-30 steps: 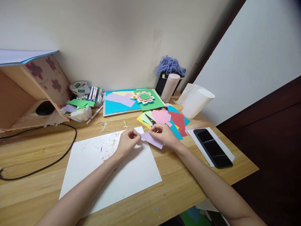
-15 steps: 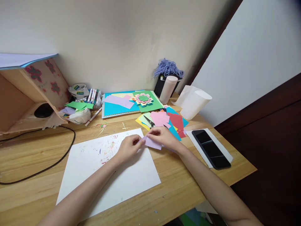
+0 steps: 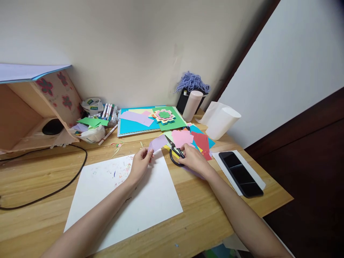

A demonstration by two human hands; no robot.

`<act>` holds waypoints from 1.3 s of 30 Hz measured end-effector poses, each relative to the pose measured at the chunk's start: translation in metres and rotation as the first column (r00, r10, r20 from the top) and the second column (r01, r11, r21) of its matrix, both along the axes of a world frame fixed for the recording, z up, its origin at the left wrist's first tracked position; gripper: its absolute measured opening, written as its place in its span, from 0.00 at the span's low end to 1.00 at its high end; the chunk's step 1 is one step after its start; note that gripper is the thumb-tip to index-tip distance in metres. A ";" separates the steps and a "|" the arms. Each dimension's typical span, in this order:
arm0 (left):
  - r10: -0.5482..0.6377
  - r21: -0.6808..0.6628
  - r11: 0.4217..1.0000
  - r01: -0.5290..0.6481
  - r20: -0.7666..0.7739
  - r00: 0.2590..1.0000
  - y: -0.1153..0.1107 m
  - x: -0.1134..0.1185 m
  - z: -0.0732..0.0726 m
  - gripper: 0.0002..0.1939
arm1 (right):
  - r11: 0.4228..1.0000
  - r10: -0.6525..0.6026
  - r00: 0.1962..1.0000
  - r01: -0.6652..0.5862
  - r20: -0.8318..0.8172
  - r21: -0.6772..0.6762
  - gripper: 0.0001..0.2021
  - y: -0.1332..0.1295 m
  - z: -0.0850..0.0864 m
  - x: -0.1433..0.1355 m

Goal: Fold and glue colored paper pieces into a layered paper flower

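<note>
Between thumb and fingers, my left hand (image 3: 141, 162) pinches a small piece of light purple paper (image 3: 157, 143) above the back edge of a large white sheet (image 3: 150, 193). My right hand (image 3: 191, 157) has its fingers on the black handles of a pair of scissors (image 3: 174, 148). The scissor blades point up and to the left, close to the purple paper. Behind the scissors lie scraps of coloured paper, among them a pink piece (image 3: 182, 138) and a red piece (image 3: 200, 142).
A layered paper flower (image 3: 163, 114) lies on green paper at the back. Markers (image 3: 107, 111) and a cardboard box (image 3: 57, 91) stand at the left. On the right are a phone (image 3: 241, 174), a white roll (image 3: 225, 123) and a pink cylinder (image 3: 192, 105). A black cable (image 3: 83, 166) curves across the left.
My right hand has let go of the purple paper and taken hold of the scissors. My left hand has moved slightly left with the paper, which now points up and right.
</note>
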State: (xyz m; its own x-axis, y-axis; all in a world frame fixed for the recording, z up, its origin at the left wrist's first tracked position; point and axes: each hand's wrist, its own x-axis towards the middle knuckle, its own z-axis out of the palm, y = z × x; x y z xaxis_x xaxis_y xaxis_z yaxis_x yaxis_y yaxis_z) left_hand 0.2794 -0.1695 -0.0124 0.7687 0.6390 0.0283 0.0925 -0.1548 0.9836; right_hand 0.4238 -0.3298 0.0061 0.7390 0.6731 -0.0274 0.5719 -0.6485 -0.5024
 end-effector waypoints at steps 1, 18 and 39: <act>-0.011 -0.039 0.999 0.011 0.003 1.000 0.001 0.001 0.000 0.17 | 1.000 -0.009 0.999 0.010 -0.047 0.022 0.10 -0.001 0.001 0.001; -0.067 -0.276 0.956 0.095 0.109 0.992 0.033 -0.006 0.046 0.15 | 0.729 0.626 0.393 0.011 -0.673 0.685 0.24 0.018 0.016 -0.053; -0.154 0.220 0.964 0.150 0.000 0.988 0.006 -0.011 0.058 0.17 | 0.834 0.524 0.504 -0.140 -0.686 0.534 0.23 0.015 0.001 -0.076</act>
